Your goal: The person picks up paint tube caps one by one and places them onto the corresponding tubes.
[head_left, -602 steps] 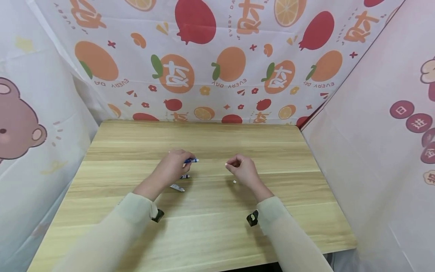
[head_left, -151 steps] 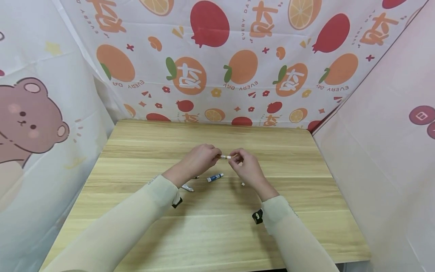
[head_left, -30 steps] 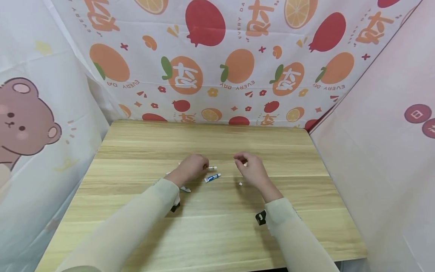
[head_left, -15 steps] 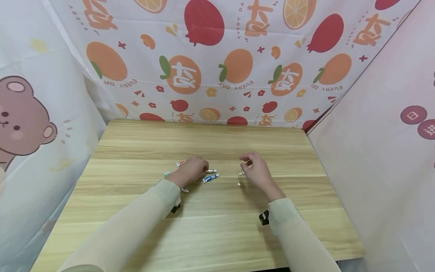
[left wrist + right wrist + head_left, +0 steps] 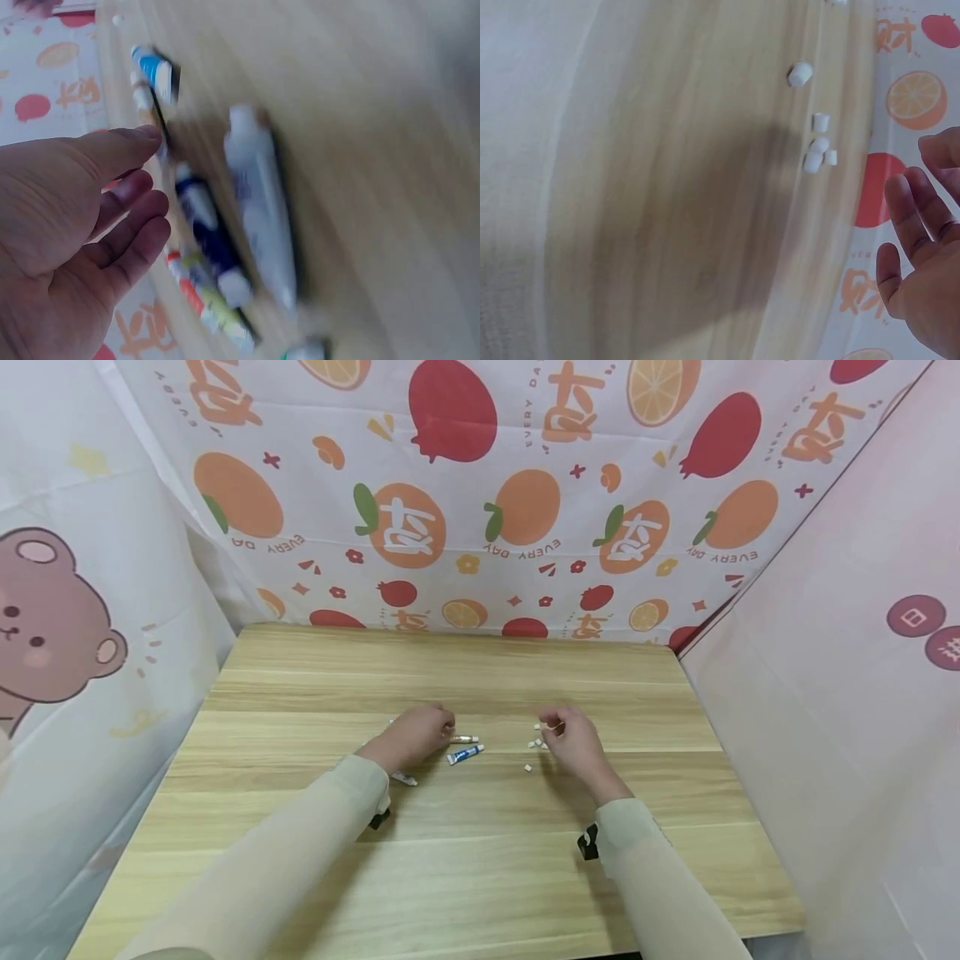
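Note:
My left hand [image 5: 416,735] hovers low over several small paint tubes, fingers loosely bent and holding nothing. Just past its fingertips lie a gold-brown tube [image 5: 465,739] and a blue tube [image 5: 466,754]. In the left wrist view the thumb tip overlaps the brown tube's end. Close by are a dark blue tube [image 5: 206,225], a silver-white tube [image 5: 259,210], a yellow-green tube [image 5: 225,315] and a red-banded tube [image 5: 191,292]. My right hand [image 5: 576,743], fingers relaxed and apart, hangs beside several small white caps [image 5: 820,122]; nothing shows between its fingers.
A single white cap [image 5: 528,767] lies nearer me than the others. The wooden table [image 5: 480,877] is bounded by a fruit-print cloth [image 5: 465,510] behind and pale cloths at both sides.
Over twenty seconds the blue tube, then the brown one, left my left hand for the table. In the last second that hand drew slightly left; my right hand shifted right, uncovering more caps.

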A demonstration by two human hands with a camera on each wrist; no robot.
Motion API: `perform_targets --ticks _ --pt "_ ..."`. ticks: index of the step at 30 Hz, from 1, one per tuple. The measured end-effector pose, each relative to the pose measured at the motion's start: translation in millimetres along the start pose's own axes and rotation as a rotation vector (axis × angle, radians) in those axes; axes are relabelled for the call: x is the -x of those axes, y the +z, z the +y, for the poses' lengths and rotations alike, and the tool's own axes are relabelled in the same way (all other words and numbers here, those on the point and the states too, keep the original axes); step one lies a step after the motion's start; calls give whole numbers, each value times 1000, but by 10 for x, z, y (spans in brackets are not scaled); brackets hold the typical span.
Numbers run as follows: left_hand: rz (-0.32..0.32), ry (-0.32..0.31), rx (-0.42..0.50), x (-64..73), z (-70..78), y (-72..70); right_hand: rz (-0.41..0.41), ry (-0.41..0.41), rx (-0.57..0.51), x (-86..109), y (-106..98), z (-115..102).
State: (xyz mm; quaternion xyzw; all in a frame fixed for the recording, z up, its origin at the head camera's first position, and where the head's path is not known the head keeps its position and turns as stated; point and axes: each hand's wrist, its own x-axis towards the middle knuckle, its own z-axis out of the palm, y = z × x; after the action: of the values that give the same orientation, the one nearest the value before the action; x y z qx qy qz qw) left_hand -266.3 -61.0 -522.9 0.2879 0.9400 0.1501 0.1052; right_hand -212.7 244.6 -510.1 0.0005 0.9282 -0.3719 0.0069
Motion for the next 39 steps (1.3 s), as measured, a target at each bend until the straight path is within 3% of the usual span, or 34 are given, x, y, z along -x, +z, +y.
perform_targets --ticks 4,10,17,25,39 --pt "8 -43 1 13 -125 -97 -6 20 9 -12 11 67" --pt "57 -48 -44 31 -316 -183 -11 31 12 -27 28 159" --pt "42 -85 -8 99 -503 -251 -14 48 8 -28 55 228" --pt "12 -110 25 189 -755 -186 -56 72 26 -21 117 328" --pt "1 -121 60 176 -792 -225 -58 94 153 -42 184 356"
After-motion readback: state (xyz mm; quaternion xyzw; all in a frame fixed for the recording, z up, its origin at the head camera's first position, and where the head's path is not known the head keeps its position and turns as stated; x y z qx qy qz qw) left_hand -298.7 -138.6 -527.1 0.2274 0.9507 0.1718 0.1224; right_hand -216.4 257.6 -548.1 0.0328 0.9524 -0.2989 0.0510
